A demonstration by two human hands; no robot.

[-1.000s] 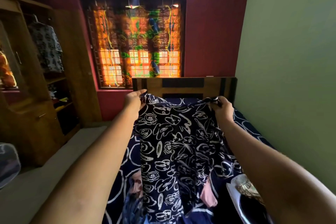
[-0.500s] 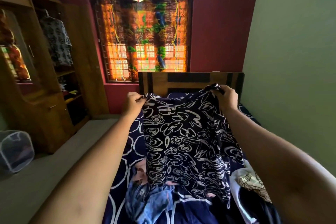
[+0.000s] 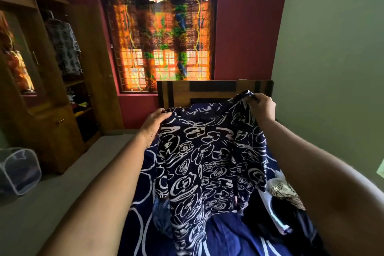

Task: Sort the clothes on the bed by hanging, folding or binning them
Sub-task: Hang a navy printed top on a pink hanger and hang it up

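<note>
Nearest me, both forearms reach out over the bed (image 3: pixel 143 174), navy sheet with white loops. Between them I see the patterned shirt (image 3: pixel 207 162) held up, hanging free above the sheet. The left hand (image 3: pixel 154 122) grips one shoulder, fingers curled on the cloth; the right hand (image 3: pixel 262 106) pinches the other shoulder, held higher. Low right, a heap of clothes (image 3: pixel 284 191) lies on the bed, on the side toward the green wall (image 3: pixel 332 48). Left of the bed runs an open strip of grey floor (image 3: pixel 62 193). A mesh bin (image 3: pixel 18 170) stands on it at far left; contents unclear to me. Beyond: wooden wardrobe (image 3: pixel 52 131), open, one printed garment (image 3: pixel 64 48) hanging inside. Headboard (image 3: pixel 212 89) and curtained window (image 3: pixel 162 41) at the far end.
</note>
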